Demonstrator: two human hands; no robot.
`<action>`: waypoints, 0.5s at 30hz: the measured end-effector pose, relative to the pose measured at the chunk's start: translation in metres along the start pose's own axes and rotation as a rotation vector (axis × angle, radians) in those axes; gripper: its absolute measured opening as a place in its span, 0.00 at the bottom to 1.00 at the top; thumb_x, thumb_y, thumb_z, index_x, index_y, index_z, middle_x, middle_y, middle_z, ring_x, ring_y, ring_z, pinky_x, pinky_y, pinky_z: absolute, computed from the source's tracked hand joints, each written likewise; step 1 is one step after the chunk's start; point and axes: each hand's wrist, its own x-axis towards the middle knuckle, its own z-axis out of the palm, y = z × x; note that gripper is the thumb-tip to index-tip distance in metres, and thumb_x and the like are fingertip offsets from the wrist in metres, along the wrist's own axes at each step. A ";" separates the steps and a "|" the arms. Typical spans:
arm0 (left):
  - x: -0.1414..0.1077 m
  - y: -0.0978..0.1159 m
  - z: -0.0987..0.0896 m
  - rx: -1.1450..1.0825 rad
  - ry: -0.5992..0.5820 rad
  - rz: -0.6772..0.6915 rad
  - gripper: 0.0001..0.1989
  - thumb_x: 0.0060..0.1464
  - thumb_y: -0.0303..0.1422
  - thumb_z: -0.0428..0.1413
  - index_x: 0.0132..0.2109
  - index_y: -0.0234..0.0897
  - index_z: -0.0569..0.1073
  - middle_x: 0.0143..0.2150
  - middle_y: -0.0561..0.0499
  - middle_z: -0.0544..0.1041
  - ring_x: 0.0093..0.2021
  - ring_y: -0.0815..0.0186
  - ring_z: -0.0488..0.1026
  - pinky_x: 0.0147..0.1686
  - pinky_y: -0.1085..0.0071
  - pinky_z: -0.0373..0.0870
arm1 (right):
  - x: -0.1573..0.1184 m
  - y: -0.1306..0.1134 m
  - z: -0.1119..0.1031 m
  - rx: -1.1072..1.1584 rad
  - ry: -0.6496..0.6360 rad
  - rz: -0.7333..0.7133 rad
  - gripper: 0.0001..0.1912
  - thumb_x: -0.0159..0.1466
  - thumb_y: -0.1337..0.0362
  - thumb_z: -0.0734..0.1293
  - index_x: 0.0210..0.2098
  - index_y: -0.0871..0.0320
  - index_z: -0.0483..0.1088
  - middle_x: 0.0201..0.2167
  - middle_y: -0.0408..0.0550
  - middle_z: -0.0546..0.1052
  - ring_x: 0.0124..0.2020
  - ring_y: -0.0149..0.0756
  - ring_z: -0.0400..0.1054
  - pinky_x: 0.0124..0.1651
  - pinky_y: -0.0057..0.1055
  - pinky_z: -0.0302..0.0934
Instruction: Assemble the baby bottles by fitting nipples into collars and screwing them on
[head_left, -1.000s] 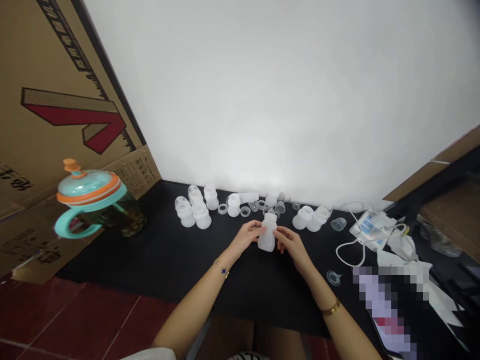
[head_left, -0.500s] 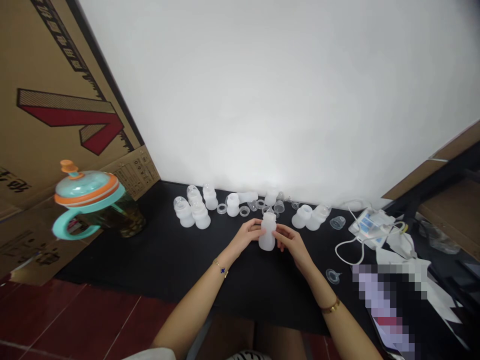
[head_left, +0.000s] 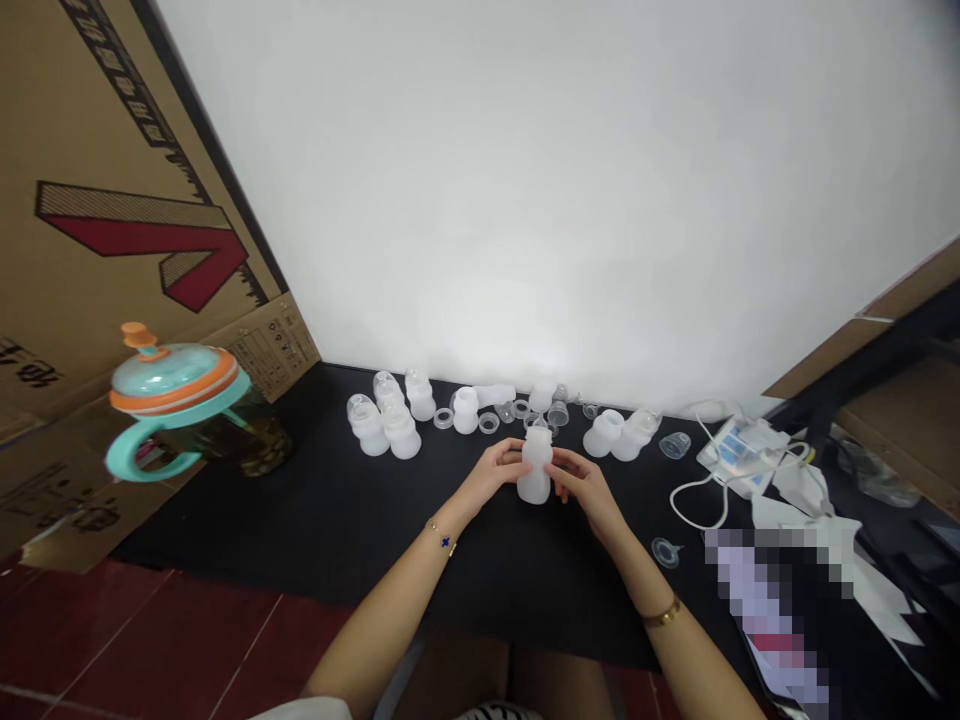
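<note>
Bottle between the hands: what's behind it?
Beyond the bottle toward the wall: another white bottle and a clear cap. Whatever sits directly behind its body is covered by the bottle and the fingers of the left hand and right hand.

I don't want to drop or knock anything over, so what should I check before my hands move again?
1. Bottle steadied from both sides: ok, fingers of the left hand and right hand are on it.
2. Bottle upright: ok.
3. Its top tightly fitted: cannot tell, too small to judge.
4. Loose parts all together: not ok, a clear disc lies by the right forearm, apart from the loose rings.
5. White cable off the hands: ok, it lies farther right.
6. Lidded pitcher away from the hands: ok, it stands far left.
</note>
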 end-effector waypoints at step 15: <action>0.003 -0.001 -0.001 -0.020 0.095 -0.006 0.26 0.41 0.44 0.71 0.45 0.35 0.76 0.41 0.43 0.83 0.40 0.57 0.80 0.36 0.69 0.72 | 0.006 0.003 -0.004 -0.249 0.091 -0.080 0.28 0.62 0.42 0.68 0.48 0.59 0.77 0.25 0.47 0.76 0.21 0.34 0.64 0.23 0.30 0.59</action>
